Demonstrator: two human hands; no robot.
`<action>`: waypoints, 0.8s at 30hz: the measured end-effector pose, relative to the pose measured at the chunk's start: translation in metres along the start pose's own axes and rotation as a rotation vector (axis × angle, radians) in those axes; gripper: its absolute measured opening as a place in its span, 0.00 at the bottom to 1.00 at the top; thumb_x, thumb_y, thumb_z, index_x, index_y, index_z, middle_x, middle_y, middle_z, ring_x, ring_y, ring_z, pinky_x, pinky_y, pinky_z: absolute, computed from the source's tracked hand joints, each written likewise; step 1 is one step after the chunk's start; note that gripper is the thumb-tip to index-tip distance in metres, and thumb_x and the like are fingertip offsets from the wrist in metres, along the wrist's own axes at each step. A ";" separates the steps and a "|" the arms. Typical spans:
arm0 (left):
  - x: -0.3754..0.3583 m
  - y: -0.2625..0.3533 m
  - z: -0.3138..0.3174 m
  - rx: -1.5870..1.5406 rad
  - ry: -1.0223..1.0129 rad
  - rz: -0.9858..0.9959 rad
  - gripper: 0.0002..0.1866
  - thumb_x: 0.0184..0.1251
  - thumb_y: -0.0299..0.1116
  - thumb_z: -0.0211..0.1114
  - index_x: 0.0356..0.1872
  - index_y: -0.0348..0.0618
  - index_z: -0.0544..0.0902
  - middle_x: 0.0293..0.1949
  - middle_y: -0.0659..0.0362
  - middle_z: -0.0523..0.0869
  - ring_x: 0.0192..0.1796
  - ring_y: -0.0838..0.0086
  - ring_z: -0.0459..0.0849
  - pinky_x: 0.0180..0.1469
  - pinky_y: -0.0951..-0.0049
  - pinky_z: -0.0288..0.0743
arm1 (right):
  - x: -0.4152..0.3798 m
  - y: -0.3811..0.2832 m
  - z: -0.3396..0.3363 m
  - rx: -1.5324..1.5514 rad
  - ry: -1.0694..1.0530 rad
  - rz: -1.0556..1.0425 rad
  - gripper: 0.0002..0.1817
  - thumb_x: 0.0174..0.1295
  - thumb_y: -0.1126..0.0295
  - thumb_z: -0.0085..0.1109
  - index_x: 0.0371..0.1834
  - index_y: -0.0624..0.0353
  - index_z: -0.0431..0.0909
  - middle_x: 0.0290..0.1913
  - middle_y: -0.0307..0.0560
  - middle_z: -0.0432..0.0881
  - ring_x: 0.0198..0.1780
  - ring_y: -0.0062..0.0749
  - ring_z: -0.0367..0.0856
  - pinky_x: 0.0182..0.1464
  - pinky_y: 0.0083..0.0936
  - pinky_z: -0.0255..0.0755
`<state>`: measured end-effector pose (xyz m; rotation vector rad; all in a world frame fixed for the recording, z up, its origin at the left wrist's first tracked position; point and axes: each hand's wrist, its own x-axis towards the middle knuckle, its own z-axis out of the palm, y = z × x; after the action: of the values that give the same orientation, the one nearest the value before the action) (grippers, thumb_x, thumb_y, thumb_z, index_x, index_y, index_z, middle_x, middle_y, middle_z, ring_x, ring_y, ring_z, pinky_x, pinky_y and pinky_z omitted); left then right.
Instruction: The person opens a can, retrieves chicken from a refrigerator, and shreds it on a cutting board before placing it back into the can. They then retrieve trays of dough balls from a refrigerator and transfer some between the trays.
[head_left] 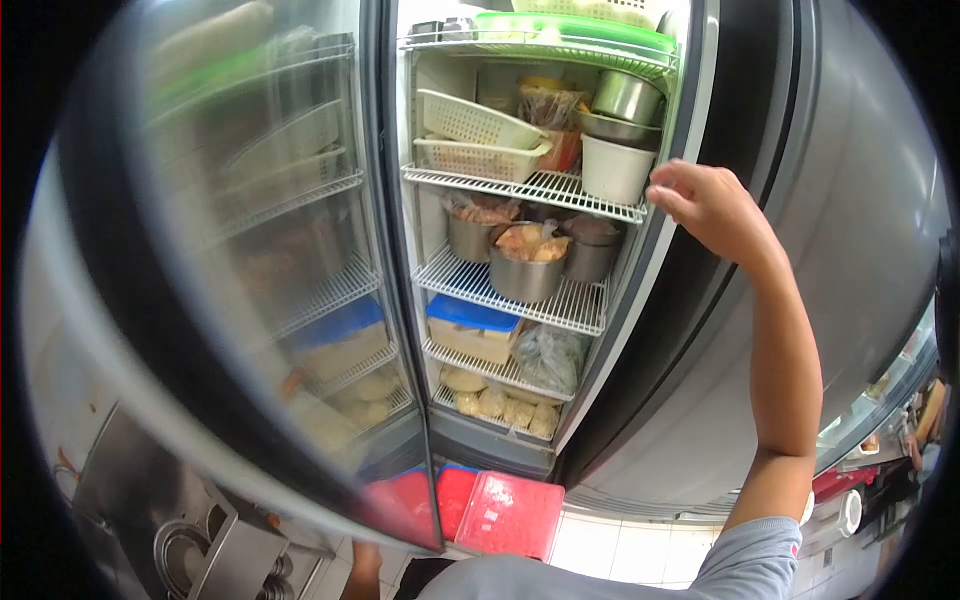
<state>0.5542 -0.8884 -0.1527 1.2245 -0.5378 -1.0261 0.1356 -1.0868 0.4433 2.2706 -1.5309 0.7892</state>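
My right hand [700, 198] is raised beside the right edge of the refrigerator opening, fingers loosely bent and holding nothing. Nearest its fingertips is a white plastic tub [616, 168] on a wire shelf, with a metal bowl [618, 130] and a steel pot [627, 97] stacked above. My left arm [364, 575] shows at the bottom, at the lower edge of the glass door [250, 270]; its fingers are hidden. The door stands open on the left, its near edge blurred.
White baskets [480, 155] share the tub's shelf. Below are steel pots of bagged food [527, 265], a blue-lidded box [470, 328] and several bagged pale lumps [505, 408]. A red lid [512, 512] lies low before the refrigerator. Metal sinkware [185, 555] is at lower left.
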 end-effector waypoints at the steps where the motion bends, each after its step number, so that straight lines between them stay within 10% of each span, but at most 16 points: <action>1: 0.011 -0.024 -0.031 -0.126 0.056 0.006 0.25 0.67 0.45 0.58 0.61 0.44 0.68 0.58 0.57 0.73 0.59 0.68 0.70 0.58 0.63 0.65 | 0.020 0.008 0.008 0.016 0.065 -0.008 0.19 0.63 0.55 0.56 0.45 0.60 0.80 0.39 0.58 0.84 0.42 0.46 0.84 0.46 0.39 0.75; 5: 0.038 -0.027 -0.089 -0.161 0.407 -0.051 0.24 0.63 0.46 0.62 0.56 0.47 0.72 0.54 0.57 0.76 0.55 0.68 0.74 0.53 0.60 0.69 | 0.116 0.038 0.031 -0.191 0.333 0.066 0.21 0.62 0.57 0.56 0.51 0.63 0.75 0.44 0.63 0.81 0.47 0.54 0.80 0.49 0.38 0.72; 14: 0.123 0.080 -0.179 0.288 0.829 -0.058 0.23 0.63 0.46 0.62 0.55 0.47 0.73 0.53 0.57 0.77 0.54 0.68 0.74 0.52 0.61 0.69 | 0.217 0.053 0.046 -0.401 0.102 0.424 0.38 0.60 0.51 0.58 0.70 0.57 0.60 0.57 0.63 0.76 0.61 0.49 0.72 0.62 0.34 0.66; 19: 0.162 0.105 -0.205 0.388 0.825 -0.047 0.22 0.63 0.46 0.62 0.55 0.47 0.73 0.52 0.58 0.77 0.54 0.68 0.74 0.52 0.61 0.69 | 0.234 0.059 0.054 -0.267 0.108 0.649 0.39 0.60 0.45 0.57 0.69 0.52 0.55 0.49 0.61 0.79 0.37 0.48 0.83 0.33 0.38 0.78; 24: 0.181 0.114 -0.216 0.446 0.799 -0.044 0.22 0.63 0.46 0.62 0.54 0.47 0.73 0.51 0.58 0.77 0.53 0.68 0.75 0.51 0.61 0.69 | 0.236 0.084 0.061 0.059 0.283 0.660 0.29 0.58 0.50 0.61 0.58 0.54 0.70 0.49 0.53 0.79 0.42 0.40 0.82 0.38 0.35 0.78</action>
<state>0.8547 -0.9357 -0.1418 1.9075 -0.1013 -0.3798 0.1425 -1.3305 0.5277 1.5749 -2.1415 1.2661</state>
